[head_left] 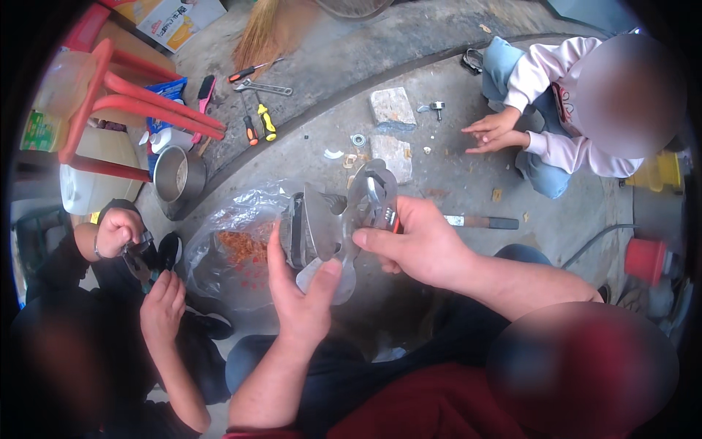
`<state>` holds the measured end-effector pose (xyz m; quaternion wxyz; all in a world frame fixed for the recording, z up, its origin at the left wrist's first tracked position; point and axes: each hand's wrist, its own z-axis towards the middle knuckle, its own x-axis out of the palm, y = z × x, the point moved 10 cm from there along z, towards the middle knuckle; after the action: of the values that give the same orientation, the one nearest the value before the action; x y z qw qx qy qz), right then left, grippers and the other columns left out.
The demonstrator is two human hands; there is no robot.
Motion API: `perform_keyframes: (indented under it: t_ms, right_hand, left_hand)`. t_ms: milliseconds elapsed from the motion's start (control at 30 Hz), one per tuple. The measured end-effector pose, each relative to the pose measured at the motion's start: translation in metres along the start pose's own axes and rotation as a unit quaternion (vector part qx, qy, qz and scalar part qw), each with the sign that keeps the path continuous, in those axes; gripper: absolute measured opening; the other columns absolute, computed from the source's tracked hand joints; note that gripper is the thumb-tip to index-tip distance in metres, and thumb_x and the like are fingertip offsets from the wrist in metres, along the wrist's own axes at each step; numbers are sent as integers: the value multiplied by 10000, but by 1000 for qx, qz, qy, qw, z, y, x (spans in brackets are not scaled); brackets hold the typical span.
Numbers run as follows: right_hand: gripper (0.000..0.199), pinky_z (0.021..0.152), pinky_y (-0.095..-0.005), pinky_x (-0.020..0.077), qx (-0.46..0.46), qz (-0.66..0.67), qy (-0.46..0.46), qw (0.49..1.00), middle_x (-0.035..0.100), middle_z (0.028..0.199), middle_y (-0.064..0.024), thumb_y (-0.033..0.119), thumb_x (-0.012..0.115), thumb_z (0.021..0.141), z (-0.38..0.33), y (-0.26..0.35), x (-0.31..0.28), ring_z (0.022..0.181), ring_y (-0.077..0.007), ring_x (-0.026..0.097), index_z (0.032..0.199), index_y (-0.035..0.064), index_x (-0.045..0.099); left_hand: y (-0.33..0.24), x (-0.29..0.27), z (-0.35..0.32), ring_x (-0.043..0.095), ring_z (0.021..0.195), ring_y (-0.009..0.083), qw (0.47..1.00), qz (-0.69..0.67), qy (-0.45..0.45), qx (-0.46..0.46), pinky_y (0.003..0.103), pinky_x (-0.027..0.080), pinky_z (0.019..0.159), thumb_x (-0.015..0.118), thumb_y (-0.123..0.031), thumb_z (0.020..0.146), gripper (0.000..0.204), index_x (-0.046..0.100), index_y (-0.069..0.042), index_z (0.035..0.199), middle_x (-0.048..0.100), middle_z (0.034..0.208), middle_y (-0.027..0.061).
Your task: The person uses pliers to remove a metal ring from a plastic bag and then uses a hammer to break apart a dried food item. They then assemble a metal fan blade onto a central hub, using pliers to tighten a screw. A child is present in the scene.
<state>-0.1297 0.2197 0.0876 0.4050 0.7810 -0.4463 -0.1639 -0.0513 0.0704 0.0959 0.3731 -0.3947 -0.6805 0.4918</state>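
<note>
In front of me a grey metal part (323, 223) with curved plates and a dark slotted side is held up off the floor. My left hand (303, 300) is closed on its lower left, thumb along the lower plate. My right hand (417, 241) grips the right side, thumb pressed near a shiny rounded loop (374, 192); a small orange-red piece shows by its fingers. Whether loop and plates are one piece I cannot tell. Just behind my left hand lies a clear plastic bag (212, 245) with orange-brown shreds.
Bricks (393, 110), a bolt (437, 108) and a dark-handled flat tool (490, 222) lie on the floor. Screwdrivers (265, 123) and an adjustable wrench (267, 88) lie near a red stool (110, 102) and metal pot (178, 174). A left-side person holds pliers (139, 262); another person's hands (497, 134) are far right.
</note>
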Motion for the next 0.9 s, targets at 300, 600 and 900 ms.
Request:
perform_keyframes:
  t_ms: [300, 600, 900]
  right_hand:
    - [87, 569, -249, 484, -205, -148, -69, 965, 641, 753, -31, 57, 677, 869, -4, 16, -7, 622, -84, 593, 922, 33, 611]
    - [177, 561, -267, 476, -81, -56, -45, 994, 643, 696, -24, 123, 693, 848, 11, -3, -10, 602, -85, 595, 979, 16, 640]
    - [94, 655, -252, 476, -179, -225, -77, 955, 641, 764, 7, 63, 694, 830, 6, 14, -6, 716, -58, 569, 912, 42, 653]
  left_hand:
    - [-2, 9, -3, 506, 1204, 207, 999, 43, 5, 10, 351, 405, 1040, 707, -47, 838, 815, 216, 64, 1479, 493, 1331, 159]
    - [1, 5, -4, 561, 1169, 231, 997, 77, -3, 29, 354, 447, 1007, 739, -95, 825, 820, 245, 61, 1461, 532, 1302, 187]
    - [15, -2, -4, 621, 1103, 235, 998, 47, -27, -23, 346, 496, 947, 748, -181, 838, 829, 254, 69, 1454, 595, 1236, 199]
